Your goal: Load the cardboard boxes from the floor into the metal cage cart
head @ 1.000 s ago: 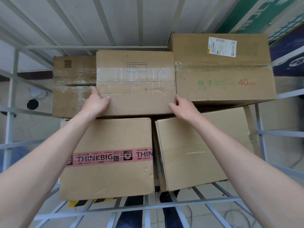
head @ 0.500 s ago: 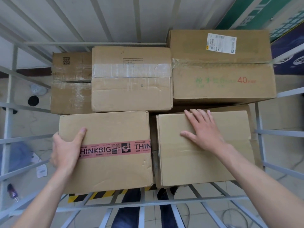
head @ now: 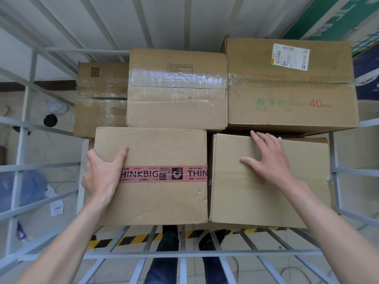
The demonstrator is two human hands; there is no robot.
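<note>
Left hand [head: 102, 173] gripping pink-taped box [head: 160, 201] at its left edge, right hand [head: 270, 162] flat, fingers straight, atop plain box [head: 256, 201] alongside

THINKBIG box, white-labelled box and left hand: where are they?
THINKBIG box [head: 164, 201]: head view, top face near its front.
White-labelled box [head: 256, 62]: head view, bare cardboard of its top.
Left hand [head: 100, 175]: head view, back of the hand.

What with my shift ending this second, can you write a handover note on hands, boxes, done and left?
Left hand grips the left edge of the THINKBIG box, thumb on top.
Right hand lies flat on the plain box beside it.
Behind them: QR-code box, taped box, "40" box, all in the cage cart.
Done: five boxes loaded.
Left: settle the front two; any boxes on the floor are out of view.
</note>
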